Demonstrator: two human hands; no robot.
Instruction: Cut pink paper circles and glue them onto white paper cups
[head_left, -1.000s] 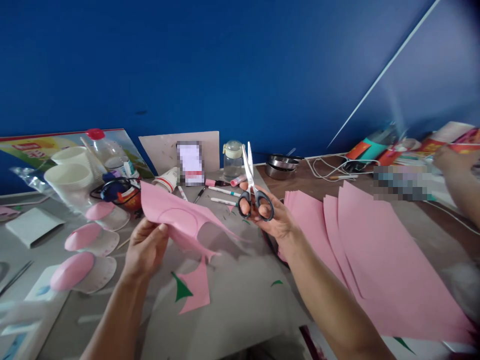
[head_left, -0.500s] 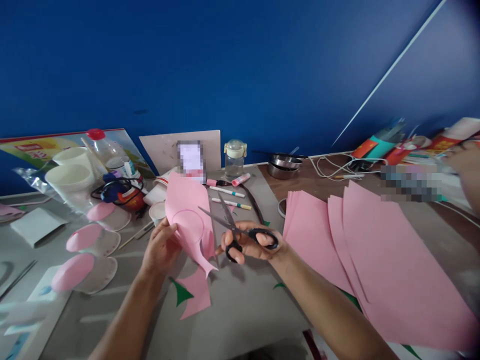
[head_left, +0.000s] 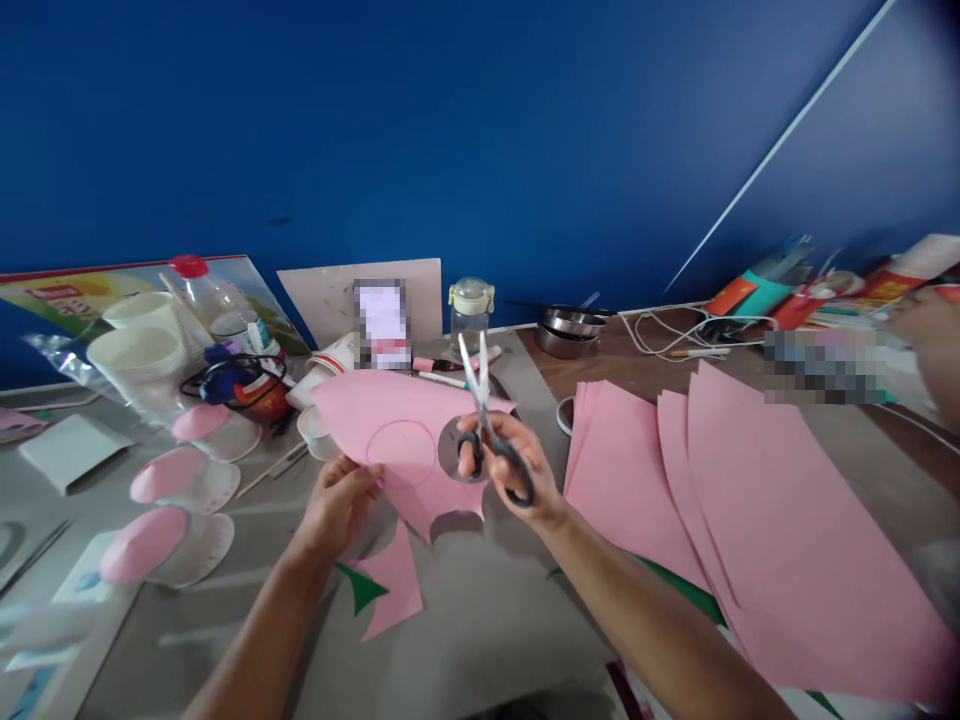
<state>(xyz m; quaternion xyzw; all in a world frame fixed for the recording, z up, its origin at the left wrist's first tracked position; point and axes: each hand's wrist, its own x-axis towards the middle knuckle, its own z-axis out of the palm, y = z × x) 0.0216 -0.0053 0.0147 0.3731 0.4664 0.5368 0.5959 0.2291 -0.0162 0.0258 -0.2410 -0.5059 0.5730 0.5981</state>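
Observation:
Between thumb and fingers, my left hand (head_left: 341,505) pinches the lower left edge of a pink paper sheet (head_left: 352,405). A circle is drawn on that sheet, and curved pieces are cut from its right and lower edges. My right hand (head_left: 517,460) has its fingers in the black handles of a pair of scissors (head_left: 484,400). The blades stand slightly apart and point up, in front of the sheet's right part. Below the sheet, a pink paper scrap (head_left: 397,590) and a green paper scrap (head_left: 365,592) lie on the grey table (head_left: 480,640).
Several pink sheets (head_left: 795,530) lie at the right. White paper cups (head_left: 139,355) stand at the left, near cups with pink discs (head_left: 146,540). A phone (head_left: 382,320), a glass jar (head_left: 470,310) and metal bowls (head_left: 570,335) line the blue wall. Another person's arm (head_left: 930,340) shows far right.
The pink sheet has been turned and spread, so its cut-out edges face right and down. My right hand has moved slightly right and up, and the scissors now point upward.

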